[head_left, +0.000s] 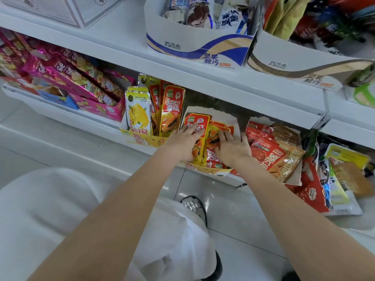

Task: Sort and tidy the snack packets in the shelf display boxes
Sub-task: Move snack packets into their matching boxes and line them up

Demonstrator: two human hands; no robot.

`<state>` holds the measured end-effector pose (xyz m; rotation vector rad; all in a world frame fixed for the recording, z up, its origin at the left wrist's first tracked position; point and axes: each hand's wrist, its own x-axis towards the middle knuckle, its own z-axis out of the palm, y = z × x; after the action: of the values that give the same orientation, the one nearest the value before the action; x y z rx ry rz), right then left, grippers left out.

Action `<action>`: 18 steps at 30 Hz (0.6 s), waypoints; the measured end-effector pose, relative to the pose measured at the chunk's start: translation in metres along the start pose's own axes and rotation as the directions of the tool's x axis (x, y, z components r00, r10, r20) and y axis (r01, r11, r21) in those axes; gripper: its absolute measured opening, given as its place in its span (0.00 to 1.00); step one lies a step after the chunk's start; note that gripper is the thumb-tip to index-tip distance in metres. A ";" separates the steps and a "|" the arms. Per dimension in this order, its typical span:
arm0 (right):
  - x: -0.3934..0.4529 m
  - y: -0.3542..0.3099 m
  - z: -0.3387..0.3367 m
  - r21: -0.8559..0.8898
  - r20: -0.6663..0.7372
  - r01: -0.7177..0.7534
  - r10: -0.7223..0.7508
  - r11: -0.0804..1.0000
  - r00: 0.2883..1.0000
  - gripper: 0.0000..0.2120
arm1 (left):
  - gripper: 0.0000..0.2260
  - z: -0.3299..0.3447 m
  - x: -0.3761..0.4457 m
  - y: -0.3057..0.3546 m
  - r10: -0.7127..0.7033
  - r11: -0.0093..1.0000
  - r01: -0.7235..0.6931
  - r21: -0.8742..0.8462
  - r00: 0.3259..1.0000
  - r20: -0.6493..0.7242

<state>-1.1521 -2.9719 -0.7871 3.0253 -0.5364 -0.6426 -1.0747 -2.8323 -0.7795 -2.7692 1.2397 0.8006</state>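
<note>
On the low shelf stands a yellow display box (pixel 205 169) with a torn white back wall, holding red-and-yellow papaya snack packets (pixel 214 131) lying flat. My left hand (pixel 185 139) rests with straight fingers on the left packet. My right hand (pixel 233 148) lies flat on the packets beside it, fingers spread. To the left, a second yellow box (pixel 142 139) holds upright mango packets (pixel 138 112) and papaya packets (pixel 171 111).
A pink box (pixel 101 110) of pink packets sits at far left. Red and tan packets (pixel 272 149) fill a torn box to the right, with mixed packets (pixel 341 175) beyond. The shelf above carries two white cartons (pixel 194 53). White floor tiles and my shoe (pixel 194 207) lie below.
</note>
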 end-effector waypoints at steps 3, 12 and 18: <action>-0.005 -0.003 -0.002 0.053 -0.163 -0.026 0.035 0.998 0.986 0.28 | 0.42 0.000 -0.002 0.000 0.005 1.000 -0.005 0.008 1.000 -0.010; -0.010 -0.045 -0.044 0.559 -0.390 0.225 0.014 0.798 0.921 0.22 | 0.21 -0.024 -0.030 -0.034 -0.450 0.842 0.150 -0.518 0.725 -0.522; 0.011 -0.088 -0.049 0.648 -0.223 0.264 -0.154 0.715 0.963 0.25 | 0.18 -0.020 -0.015 -0.049 -0.517 0.656 0.158 -0.738 0.807 -0.286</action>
<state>-1.0946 -2.8958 -0.7533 3.8301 -0.5065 -0.2226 -1.0394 -2.7922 -0.7654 -3.8304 0.3492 0.6434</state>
